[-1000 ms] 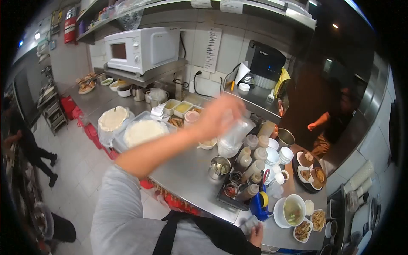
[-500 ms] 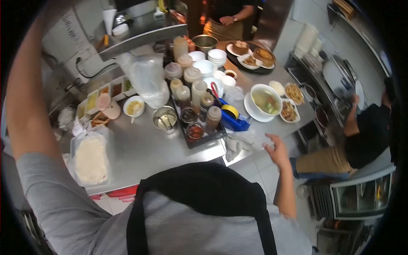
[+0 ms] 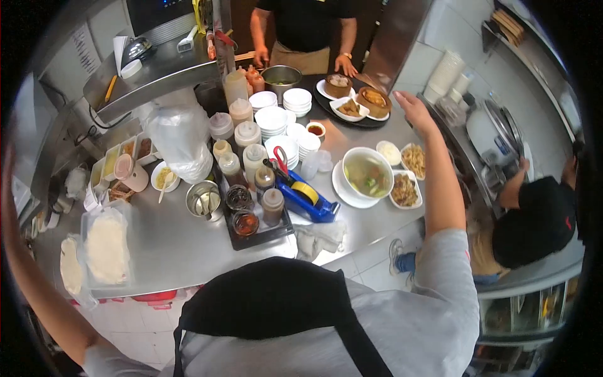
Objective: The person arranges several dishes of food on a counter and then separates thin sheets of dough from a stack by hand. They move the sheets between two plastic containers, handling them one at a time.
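Note:
My right hand (image 3: 413, 112) is stretched forward over the right side of the counter, fingers apart and nothing in them. It is nearest the round tray (image 3: 352, 119) with a brown steamer of food (image 3: 374, 100) on a plate. Below my right forearm stand a large white bowl of soup (image 3: 367, 174), a bowl of rice (image 3: 388, 152) and two dishes of food (image 3: 412, 161). My left forearm runs up along the left edge of the view; the left hand itself does not show.
Squeeze bottles and jars fill a black tray (image 3: 264, 237) beside a blue tape dispenser (image 3: 308, 198). White bowls (image 3: 271, 119) are stacked behind. A person (image 3: 308, 31) stands across the counter, and another (image 3: 534, 220) works at the right.
My right hand has moved up and forward toward the steamer tray. My left arm has swung lower and farther left. The person across now has a hand near the tray; the view has shifted.

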